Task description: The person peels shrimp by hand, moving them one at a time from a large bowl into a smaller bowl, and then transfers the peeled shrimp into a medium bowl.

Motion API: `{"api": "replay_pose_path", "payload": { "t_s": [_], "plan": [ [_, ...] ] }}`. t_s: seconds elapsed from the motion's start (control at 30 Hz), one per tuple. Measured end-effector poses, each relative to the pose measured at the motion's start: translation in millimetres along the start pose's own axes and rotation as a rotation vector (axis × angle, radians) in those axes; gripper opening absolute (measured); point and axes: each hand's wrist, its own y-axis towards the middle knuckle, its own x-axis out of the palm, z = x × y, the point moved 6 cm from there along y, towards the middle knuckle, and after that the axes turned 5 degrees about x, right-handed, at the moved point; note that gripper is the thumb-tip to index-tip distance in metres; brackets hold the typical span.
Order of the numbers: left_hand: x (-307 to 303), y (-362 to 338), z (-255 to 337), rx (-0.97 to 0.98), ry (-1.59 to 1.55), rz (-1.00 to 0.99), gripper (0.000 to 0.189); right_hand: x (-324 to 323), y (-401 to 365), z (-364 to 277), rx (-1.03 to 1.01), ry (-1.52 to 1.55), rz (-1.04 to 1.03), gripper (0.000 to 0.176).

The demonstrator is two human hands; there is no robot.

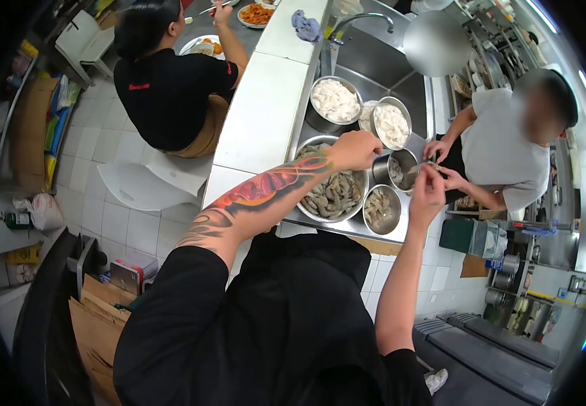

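Observation:
My left hand [357, 150] reaches over the counter with its fingers curled together, beside a metal pot [408, 160] with a few shrimp inside. Whatever those fingers hold is hidden. Below that forearm sits a wide metal bowl of grey, unpeeled shrimp [337, 197]. My right hand [428, 195] is raised at the counter's right edge, fingertips pinched; what is in them is too small to make out. Left of it stands a smaller bowl of shrimp [381, 206]. Close to my right fingertips, a co-worker's hands [445, 166] handle something small.
Two metal bowls heaped with pale, peeled-looking pieces [334, 100] [392, 123] stand by the sink [401, 71] and its faucet [367, 19]. A co-worker in a grey shirt [509, 142] faces the counter from the right. Another person in black [167, 101] sits left of the white tiled ledge [259, 101].

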Motion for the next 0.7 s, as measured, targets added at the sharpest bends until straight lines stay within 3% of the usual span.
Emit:
{"api": "replay_pose_path", "payload": {
  "t_s": [0.1,0.17,0.23,0.27,0.33,0.37,0.4,0.47,0.7],
  "plan": [
    [2,-1,3,0.054,-0.010,-0.011,0.021,-19,42,24,-0.047,-0.079,0.091,0.017],
    [-2,-6,7,0.068,-0.007,-0.007,0.020,1,59,99,-0.141,-0.406,-0.118,0.022],
    [-8,-8,9,0.083,0.013,-0.037,0.020,16,40,117,-0.270,-0.540,-0.151,0.020],
    [-11,-7,5,0.072,0.013,-0.016,0.020,27,21,89,-0.085,-0.413,-0.193,0.017],
    [-9,-6,-2,0.109,0.023,0.001,0.020,66,-19,87,-0.080,-0.212,-0.340,0.016],
    [-7,-7,-5,0.096,0.021,-0.001,0.020,87,-40,77,-0.142,-0.233,-0.460,0.016],
    [-9,-6,-7,0.083,0.021,0.011,0.020,104,-62,51,-0.074,-0.341,-0.604,0.018],
    [-9,-3,-16,0.051,-0.001,0.037,0.019,132,-97,45,-0.048,-0.306,-0.703,0.018],
    [-15,-17,4,0.044,0.288,-0.098,0.019,169,-152,20,-0.259,-0.122,-0.721,0.012]
  ]
}}
